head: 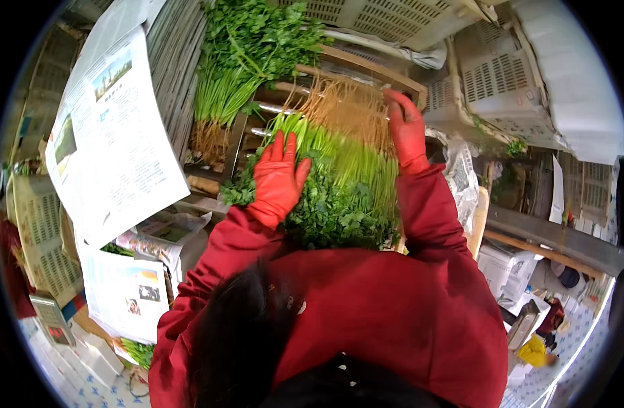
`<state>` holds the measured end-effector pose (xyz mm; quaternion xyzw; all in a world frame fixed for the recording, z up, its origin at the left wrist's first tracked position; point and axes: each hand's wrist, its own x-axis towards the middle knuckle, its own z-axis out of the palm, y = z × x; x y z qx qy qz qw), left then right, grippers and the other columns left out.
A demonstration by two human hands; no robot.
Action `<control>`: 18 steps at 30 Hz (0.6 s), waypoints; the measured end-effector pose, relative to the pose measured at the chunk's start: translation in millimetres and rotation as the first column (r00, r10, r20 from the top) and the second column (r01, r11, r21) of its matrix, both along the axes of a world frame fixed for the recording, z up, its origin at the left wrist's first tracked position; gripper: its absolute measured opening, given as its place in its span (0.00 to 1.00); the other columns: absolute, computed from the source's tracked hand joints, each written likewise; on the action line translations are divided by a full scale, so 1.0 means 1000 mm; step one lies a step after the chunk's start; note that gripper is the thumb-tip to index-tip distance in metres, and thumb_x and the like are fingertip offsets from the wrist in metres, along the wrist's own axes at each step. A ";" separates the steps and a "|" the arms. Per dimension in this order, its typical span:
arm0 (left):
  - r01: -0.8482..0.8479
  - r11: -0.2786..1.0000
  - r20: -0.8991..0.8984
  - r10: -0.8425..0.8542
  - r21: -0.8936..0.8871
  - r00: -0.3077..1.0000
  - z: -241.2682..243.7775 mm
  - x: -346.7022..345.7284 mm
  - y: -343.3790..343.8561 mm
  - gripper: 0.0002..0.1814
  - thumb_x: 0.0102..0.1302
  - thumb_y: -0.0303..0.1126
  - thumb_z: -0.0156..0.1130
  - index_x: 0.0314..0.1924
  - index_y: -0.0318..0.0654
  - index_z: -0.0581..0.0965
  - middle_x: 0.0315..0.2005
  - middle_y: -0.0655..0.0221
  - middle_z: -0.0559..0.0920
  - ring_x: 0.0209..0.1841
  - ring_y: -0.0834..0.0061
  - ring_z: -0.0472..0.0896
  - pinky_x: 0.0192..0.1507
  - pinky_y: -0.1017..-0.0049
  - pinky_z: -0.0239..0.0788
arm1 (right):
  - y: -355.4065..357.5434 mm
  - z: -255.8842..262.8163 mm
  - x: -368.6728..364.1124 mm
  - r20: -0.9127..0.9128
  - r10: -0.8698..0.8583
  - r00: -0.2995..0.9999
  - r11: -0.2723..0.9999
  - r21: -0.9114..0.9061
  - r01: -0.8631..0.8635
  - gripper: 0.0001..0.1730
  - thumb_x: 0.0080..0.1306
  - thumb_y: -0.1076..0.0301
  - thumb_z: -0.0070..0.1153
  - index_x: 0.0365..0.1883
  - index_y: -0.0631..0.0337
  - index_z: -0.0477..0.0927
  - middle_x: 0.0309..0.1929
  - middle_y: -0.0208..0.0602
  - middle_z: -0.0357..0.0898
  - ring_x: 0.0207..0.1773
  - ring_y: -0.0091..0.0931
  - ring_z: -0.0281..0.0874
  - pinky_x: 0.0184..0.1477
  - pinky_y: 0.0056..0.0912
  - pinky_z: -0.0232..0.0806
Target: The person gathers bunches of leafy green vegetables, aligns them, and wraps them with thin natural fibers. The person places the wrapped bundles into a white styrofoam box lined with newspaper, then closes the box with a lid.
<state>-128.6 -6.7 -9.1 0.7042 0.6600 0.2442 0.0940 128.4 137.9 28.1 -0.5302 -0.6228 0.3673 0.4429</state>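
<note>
A wide layer of fresh coriander (342, 158) lies in front of me, its brown roots pointing away and its leaves toward my body. My left hand (278, 178), in a red rubber glove, rests flat against the left side of the stems, thumb spread from the fingers. At the right edge, beside the roots, is my right hand (407, 132), gloved alike, with fingers extended and nothing visible in its grasp. Under the greens is a wooden frame (373, 66) with metal bars (273, 108) showing at the left. Another coriander bunch (235, 66) lies beyond my left hand, roots toward me.
A tall stack of newspapers (176, 71) stands at the left, its top sheet (120, 148) hanging over. Slotted plastic crates (500, 76) line the far and right sides. Crumpled newspaper (460, 178) lies right of my right hand. A dark ledge (551, 237) runs at the right.
</note>
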 end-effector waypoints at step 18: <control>0.162 0.986 0.023 -0.161 -0.029 0.987 0.024 0.013 -0.003 0.25 0.70 0.41 0.64 0.66 0.61 0.77 0.66 0.63 0.77 0.70 0.47 0.68 0.76 0.44 0.39 | -0.051 -0.012 0.026 0.353 0.070 0.933 0.997 -0.036 -0.061 0.15 0.70 0.60 0.59 0.51 0.54 0.85 0.46 0.44 0.86 0.47 0.40 0.84 0.49 0.38 0.74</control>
